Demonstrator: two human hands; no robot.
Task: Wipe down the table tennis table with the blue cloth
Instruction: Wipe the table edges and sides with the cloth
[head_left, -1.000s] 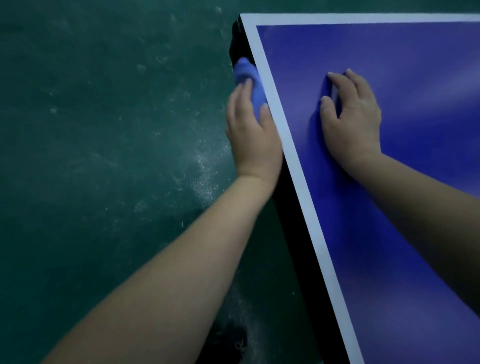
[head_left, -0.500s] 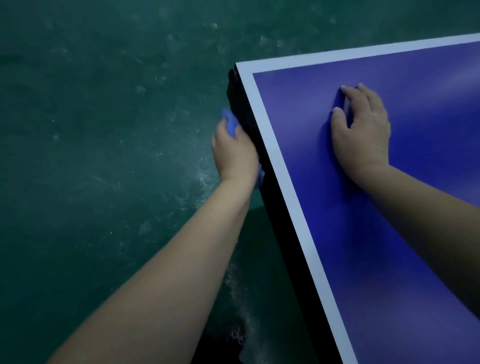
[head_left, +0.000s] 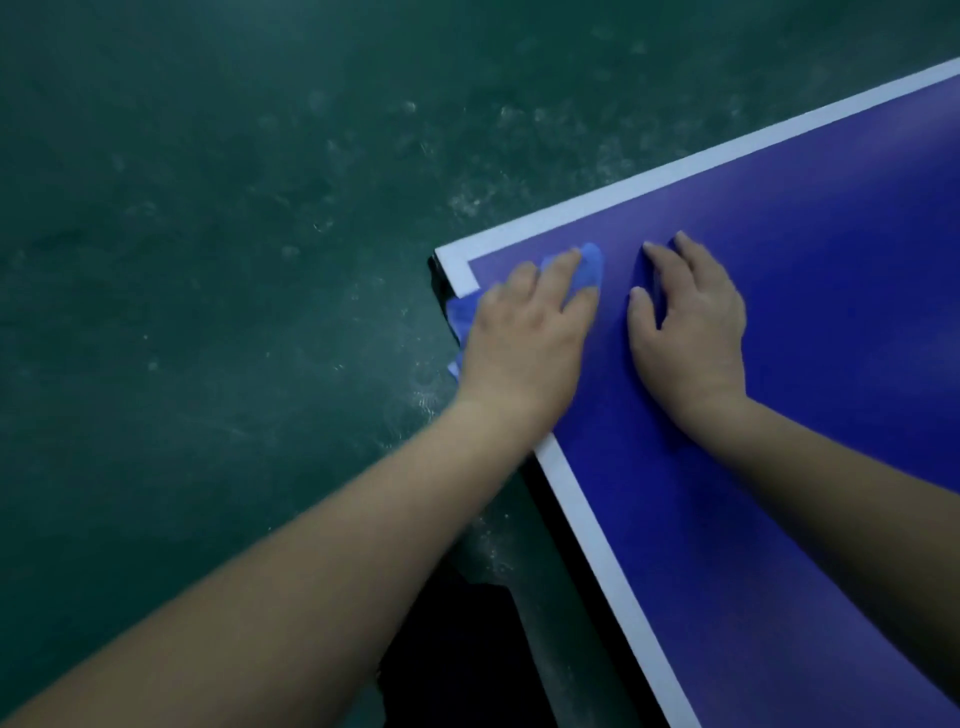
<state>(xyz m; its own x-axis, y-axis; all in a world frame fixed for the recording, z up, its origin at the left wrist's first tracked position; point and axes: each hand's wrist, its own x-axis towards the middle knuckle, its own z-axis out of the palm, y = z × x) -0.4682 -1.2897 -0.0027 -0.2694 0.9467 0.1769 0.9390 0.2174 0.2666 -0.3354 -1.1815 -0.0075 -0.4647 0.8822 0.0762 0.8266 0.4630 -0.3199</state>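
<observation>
Blue cloth (head_left: 589, 270) lies pressed under the left hand (head_left: 524, 338) at the corner of the table tennis table (head_left: 805, 415), a little right of the frame's centre. That hand is spread palm-down on the cloth, fingers extended and flat rather than curled around it; folds of the fabric show past the fingertips and spill over the table's edge at the hand's left side, covering part of the white border line (head_left: 587, 525). Just to the right, the right hand (head_left: 685, 332) rests flat on the bare blue surface, fingers open and slightly arched, holding nothing. The two hands sit near each other but apart. Both bare forearms run down toward the lower edge of the frame, the left one crossing over the table's dark side edge. White border lines meet at the corner just above the cloth. Scuffed dark green floor (head_left: 208, 260) fills the upper and left parts of the frame.
</observation>
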